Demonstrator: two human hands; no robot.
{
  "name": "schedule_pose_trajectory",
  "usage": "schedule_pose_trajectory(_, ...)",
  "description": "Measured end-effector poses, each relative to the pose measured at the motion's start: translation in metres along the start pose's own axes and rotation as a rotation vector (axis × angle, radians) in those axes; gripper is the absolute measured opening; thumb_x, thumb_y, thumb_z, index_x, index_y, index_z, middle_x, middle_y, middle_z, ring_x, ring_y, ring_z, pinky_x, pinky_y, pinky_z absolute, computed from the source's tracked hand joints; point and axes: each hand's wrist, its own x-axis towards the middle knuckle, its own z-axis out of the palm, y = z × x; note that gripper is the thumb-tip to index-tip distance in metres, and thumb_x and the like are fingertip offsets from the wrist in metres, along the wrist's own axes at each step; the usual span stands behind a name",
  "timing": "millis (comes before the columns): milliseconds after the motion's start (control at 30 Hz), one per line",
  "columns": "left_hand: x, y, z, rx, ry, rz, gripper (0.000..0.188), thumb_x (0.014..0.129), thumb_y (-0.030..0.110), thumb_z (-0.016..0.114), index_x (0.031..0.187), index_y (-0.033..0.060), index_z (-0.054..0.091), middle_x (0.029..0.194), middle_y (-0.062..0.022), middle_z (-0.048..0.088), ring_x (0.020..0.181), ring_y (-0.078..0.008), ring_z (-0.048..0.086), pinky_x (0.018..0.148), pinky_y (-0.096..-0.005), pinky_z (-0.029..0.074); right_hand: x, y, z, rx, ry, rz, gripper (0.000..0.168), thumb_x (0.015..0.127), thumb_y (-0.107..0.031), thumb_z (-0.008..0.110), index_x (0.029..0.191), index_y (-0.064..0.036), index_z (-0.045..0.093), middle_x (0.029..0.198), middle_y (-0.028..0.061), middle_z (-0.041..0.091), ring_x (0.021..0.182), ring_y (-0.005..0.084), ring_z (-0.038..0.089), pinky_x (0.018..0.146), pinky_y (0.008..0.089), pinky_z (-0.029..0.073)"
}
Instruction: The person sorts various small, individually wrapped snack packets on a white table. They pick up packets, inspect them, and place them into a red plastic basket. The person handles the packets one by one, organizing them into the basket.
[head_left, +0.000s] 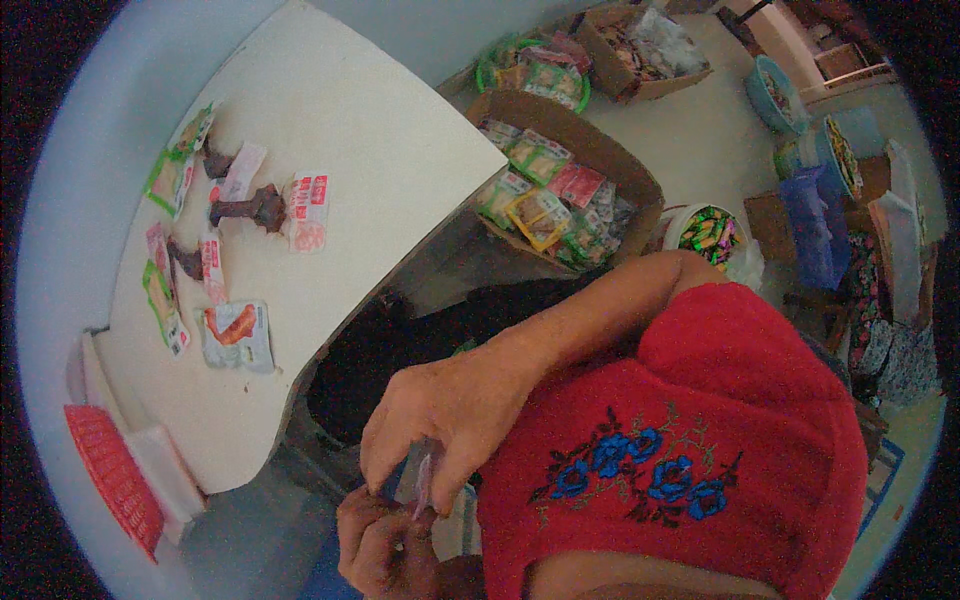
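My right hand (457, 424) pinches a small, thin pinkish plastic packet (424, 480) between thumb and fingers. Just below it, my left hand (390, 544) has its curled fingers at the packet's lower end. The fingers hide much of the packet. Both hands are in front of my red shirt, off the edge of the white table (390, 142). On the tabletop lie a white packet with red print (307, 214), dark brown pieces (251, 210), green-edged packets (172, 176) and a pale packet picturing orange-red food (236, 334).
A cardboard box of packets (645, 191) stands beside the table corner. Past it are a green basket of packets (480, 75), another cardboard box (675, 86) and a white bucket of bright wrapped pieces (709, 232). A red plastic basket (112, 480) is at the lower left.
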Motion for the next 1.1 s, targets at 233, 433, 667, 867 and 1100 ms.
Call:
schedule_pose_trajectory(233,-0.007,-0.001,-0.004,-0.106,-0.086,-0.171,0.015,0.072,0.017,0.076,0.074,0.0063,0.065,0.076,-0.0149,0.064,0.073,-0.0281,0.061,0.069,-0.0393,0.05,-0.026,0.022,-0.014,-0.247,-0.402,0.248,0.02,0.081,-0.021,0.064,0.08,-0.001,0.061,0.075,0.0179,0.061,0.075,0.0348,0.061,0.064,0.0437,0.046)
schedule_pose_trajectory(433,-0.021,-0.023,-0.004,0.019,-0.049,-0.228,0.011,0.081,0.013,0.069,0.084,0.003,0.066,0.084,-0.0113,0.065,0.076,-0.0221,0.059,0.07,-0.0358,0.048,-0.037,0.012,-0.016,-0.113,-0.364,0.312,0.018,0.081,-0.015,0.063,0.095,-0.005,0.067,0.084,0.0159,0.066,0.08,0.0303,0.064,0.068,0.0392,0.049)
schedule_pose_trajectory(667,0.001,-0.066,0.05,-0.226,-0.054,-0.493,0.01,0.085,0.007,0.055,0.079,-0.0008,0.058,0.072,-0.0065,0.053,0.067,-0.0157,0.049,0.061,-0.0294,0.04,-0.049,0.002,-0.022,-0.165,-0.287,0.396,0.019,0.074,-0.012,0.07,0.088,-0.002,0.065,0.09,0.0161,0.065,0.084,0.0309,0.063,0.072,0.0393,0.049)
schedule_pose_trajectory(867,-0.009,-0.08,0.095,-0.376,-0.372,-0.819,0.011,0.085,0.008,0.059,0.085,-0.0023,0.062,0.077,-0.0055,0.06,0.071,-0.0125,0.051,0.065,-0.0275,0.042,-0.061,0.005,-0.029,-0.376,-0.227,0.367,0.031,0.068,-0.014,0.076,0.086,0.0,0.056,0.111,0.0208,0.054,0.101,0.0377,0.056,0.081,0.0429,0.047)
schedule_pose_trajectory(1100,-0.003,-0.076,0.098,-0.372,-0.49,-0.683,0.013,0.085,0.008,0.059,0.084,-0.0054,0.061,0.075,-0.0065,0.061,0.072,-0.0122,0.052,0.067,-0.03,0.045,-0.073,0.019,-0.035,-0.601,-0.112,0.126,0.055,0.065,-0.015,0.077,0.111,0.0,0.051,0.127,0.0219,0.046,0.116,0.0434,0.046,0.1,0.0475,0.037)
